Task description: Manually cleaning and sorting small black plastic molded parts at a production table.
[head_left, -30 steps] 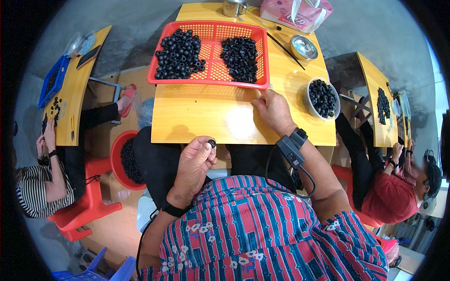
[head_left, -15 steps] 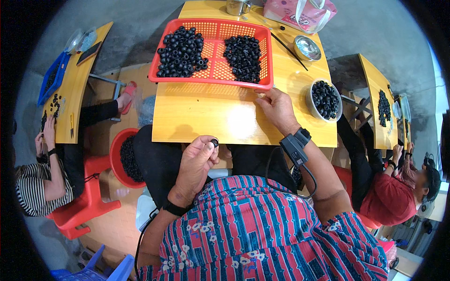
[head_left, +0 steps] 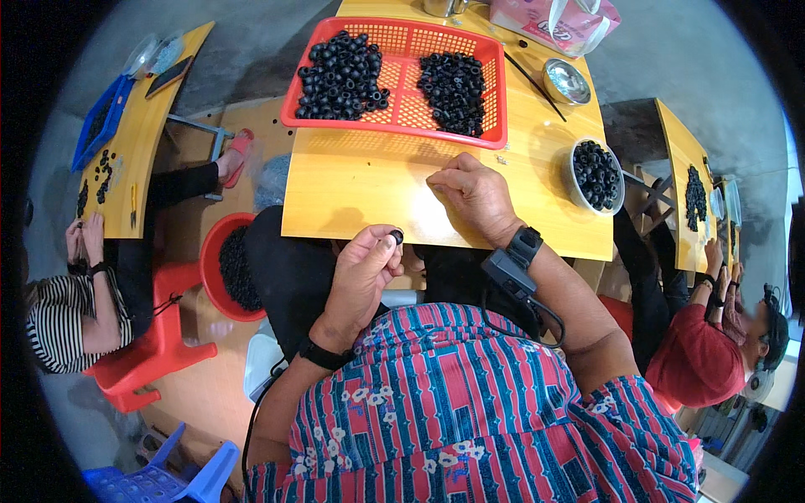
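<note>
One left hand, and it's got one black bead pinched between thumb and forefinger, right at the table's near edge! Over to the one right hand: above the tabletop, fingers curled, thumb and fingertips drawn together, though whether anything tiny sits between them I can't tell.

One yellow table in front, and on it one red basket with two black heaps inside: left heap, right heap, each far too many to count, and a gap between them! Right of the basket, one tub filled with more black beads. Beyond that, one metal bowl, one dark rod slanting just beside it, one loose black piece near the rod's far end, and one pink bag at the back.

Down at left, one red basin, dark pieces heaped in it, beside one red stool. One striped shirt at the left table, one red shirt on the right!
</note>
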A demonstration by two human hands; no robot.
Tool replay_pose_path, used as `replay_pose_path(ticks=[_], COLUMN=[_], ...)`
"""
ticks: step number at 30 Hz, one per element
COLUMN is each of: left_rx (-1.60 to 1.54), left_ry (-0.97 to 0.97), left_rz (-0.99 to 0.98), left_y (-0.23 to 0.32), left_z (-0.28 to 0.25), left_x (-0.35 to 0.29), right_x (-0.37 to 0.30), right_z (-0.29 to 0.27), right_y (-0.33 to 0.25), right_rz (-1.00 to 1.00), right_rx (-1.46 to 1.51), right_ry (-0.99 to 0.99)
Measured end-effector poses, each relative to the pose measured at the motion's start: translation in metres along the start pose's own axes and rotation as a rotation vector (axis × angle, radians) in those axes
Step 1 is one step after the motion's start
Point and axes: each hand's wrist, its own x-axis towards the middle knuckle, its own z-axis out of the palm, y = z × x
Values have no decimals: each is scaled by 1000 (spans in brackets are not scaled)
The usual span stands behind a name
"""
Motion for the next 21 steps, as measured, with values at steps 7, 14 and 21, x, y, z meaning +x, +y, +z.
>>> replay_pose_path(ticks=[7,14,21], left_rx=[-19,-5,61], left_ry=[-13,-44,-88], left_rz=[17,26,72], left_y=[-2,-4,-4], left_z=[-3,1,2], left_x=[-1,-7,-18], right_x=[-10,-17,-21], right_z=[-2,-4,-20], right_y=[-1,-7,-39], right_rz=[-46,-91,92], right_rx=[-41,-333,638], right_ry=[14,-97,-148])
